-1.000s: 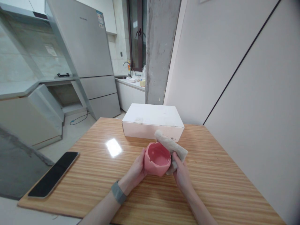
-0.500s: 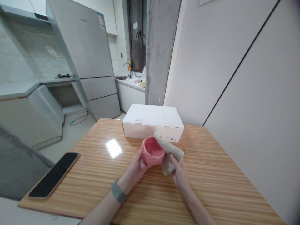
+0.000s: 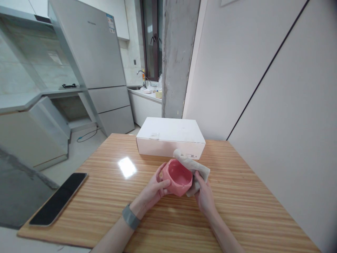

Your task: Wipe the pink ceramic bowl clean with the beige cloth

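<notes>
Your L hand (image 3: pixel 153 189) grips pink faceted bowl (image 3: pixel 177 177), mouth up; R hand (image 3: pixel 204 196) pinches folded grey cloth (image 3: pixel 194 165), long axis far-L/near-R

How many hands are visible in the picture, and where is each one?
2: the left hand holds the pink bowl; the right hand holds the grey cloth at the bowl's right side. No other hand shows.

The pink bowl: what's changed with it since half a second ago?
The pink bowl has moved right and slightly nearer the person, and appears turned. The left hand has shifted its grip, its thumb now against the bowl's near side. The right hand and its cloth have moved slightly right. Neither let go; the white box and phone stayed put.
</notes>
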{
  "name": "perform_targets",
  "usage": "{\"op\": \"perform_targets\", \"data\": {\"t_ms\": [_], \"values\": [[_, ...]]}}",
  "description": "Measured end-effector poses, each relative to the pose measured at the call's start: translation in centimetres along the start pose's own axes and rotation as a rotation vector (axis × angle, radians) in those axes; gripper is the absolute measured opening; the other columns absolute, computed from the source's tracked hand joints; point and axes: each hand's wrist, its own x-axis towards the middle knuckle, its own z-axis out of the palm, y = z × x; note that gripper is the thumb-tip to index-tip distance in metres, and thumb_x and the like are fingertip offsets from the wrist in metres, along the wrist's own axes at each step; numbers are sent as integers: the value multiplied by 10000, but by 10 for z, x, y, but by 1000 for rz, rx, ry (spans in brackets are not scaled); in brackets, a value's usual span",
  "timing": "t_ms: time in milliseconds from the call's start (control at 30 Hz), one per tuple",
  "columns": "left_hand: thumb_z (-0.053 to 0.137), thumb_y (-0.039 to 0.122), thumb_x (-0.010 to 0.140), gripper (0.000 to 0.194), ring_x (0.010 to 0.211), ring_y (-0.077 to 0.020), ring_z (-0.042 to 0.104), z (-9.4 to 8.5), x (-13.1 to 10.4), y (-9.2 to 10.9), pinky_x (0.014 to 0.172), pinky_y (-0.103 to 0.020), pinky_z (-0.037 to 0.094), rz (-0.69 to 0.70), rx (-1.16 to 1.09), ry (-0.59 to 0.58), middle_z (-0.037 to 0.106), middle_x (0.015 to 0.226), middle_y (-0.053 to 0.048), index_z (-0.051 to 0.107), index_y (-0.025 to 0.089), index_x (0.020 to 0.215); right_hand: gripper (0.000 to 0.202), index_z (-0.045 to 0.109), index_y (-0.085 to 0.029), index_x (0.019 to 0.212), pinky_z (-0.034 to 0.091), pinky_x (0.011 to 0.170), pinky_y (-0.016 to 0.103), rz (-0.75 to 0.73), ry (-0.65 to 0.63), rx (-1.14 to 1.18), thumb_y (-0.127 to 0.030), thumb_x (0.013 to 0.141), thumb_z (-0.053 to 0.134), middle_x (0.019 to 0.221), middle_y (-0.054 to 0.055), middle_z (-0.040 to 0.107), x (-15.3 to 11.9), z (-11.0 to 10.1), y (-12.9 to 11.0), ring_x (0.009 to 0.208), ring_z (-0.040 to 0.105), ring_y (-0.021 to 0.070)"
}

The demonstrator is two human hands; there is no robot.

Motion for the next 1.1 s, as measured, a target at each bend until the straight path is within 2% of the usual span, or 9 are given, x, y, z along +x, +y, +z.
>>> {"op": "perform_targets", "data": {"t_ms": [67, 167, 400, 567, 733, 833, 900, 967, 1100], "values": [[777, 142, 714, 808, 1084, -265, 630, 3, -1, 2, 791, -346, 564, 13, 14, -42, 573, 1327, -122, 372, 279, 1399, 391, 716, -243, 980, 566, 862, 317, -3, 10, -1, -436, 651, 805, 979, 14, 763, 1, 0, 0, 998, 687, 233], [771, 158, 719, 767, 1087, -291, 621, 7, 0, 3, 777, -345, 560, 59, 45, -53, 585, 1296, -155, 406, 226, 1391, 387, 723, -242, 945, 576, 819, 296, 10, 27, 16, -431, 623, 823, 943, 10, 769, 1, 2, -2, 953, 701, 223], [823, 194, 643, 795, 1066, -296, 619, 17, 1, 2, 789, -379, 549, 193, 13, 167, 610, 1232, -141, 423, 221, 1329, 386, 731, -235, 901, 581, 780, 280, 46, 14, 99, -406, 577, 853, 934, 15, 775, -3, 12, -3, 944, 708, 225], [844, 141, 584, 876, 1053, -247, 626, 20, -1, 1, 884, -367, 503, 243, -12, 240, 633, 1186, -115, 385, 237, 1324, 401, 731, -235, 896, 579, 799, 276, 42, -1, 86, -407, 559, 864, 968, 25, 771, -4, 13, 1, 972, 700, 224], [815, 171, 653, 864, 1161, -262, 579, 18, 1, -5, 972, -389, 457, 212, -55, 195, 596, 1288, -117, 355, 260, 1379, 424, 728, -246, 915, 576, 779, 244, 59, 22, 87, -423, 555, 867, 957, 15, 771, -4, 10, 0, 980, 694, 208], [760, 265, 744, 700, 1276, -277, 493, 18, 4, -4, 1048, -386, 404, 188, -91, 103, 549, 1373, -111, 445, 230, 1368, 440, 728, -242, 915, 578, 760, 244, 67, 34, 87, -429, 543, 870, 955, 18, 771, -5, 9, -2, 978, 694, 214], [663, 392, 829, 575, 1313, -289, 454, 19, 6, -2, 1080, -392, 377, 125, -138, 50, 554, 1373, -120, 507, 182, 1341, 439, 729, -241, 904, 577, 761, 247, 65, 42, 81, -430, 535, 872, 954, 19, 772, -5, 9, -3, 977, 695, 217], [549, 457, 895, 530, 1325, -282, 440, 19, 6, -1, 1091, -395, 370, 55, -181, 36, 562, 1365, -121, 523, 165, 1337, 435, 729, -244, 891, 575, 768, 244, 66, 45, 79, -434, 528, 874, 940, 15, 773, -5, 9, -3, 974, 696, 214], [521, 367, 932, 484, 1319, -250, 449, 16, 3, -1, 1036, -390, 435, -10, -182, 8, 512, 1420, -92, 451, 235, 1392, 419, 729, -251, 894, 573, 797, 273, 50, 46, 66, -451, 550, 860, 950, 12, 772, -3, 6, -1, 959, 699, 220]]}}
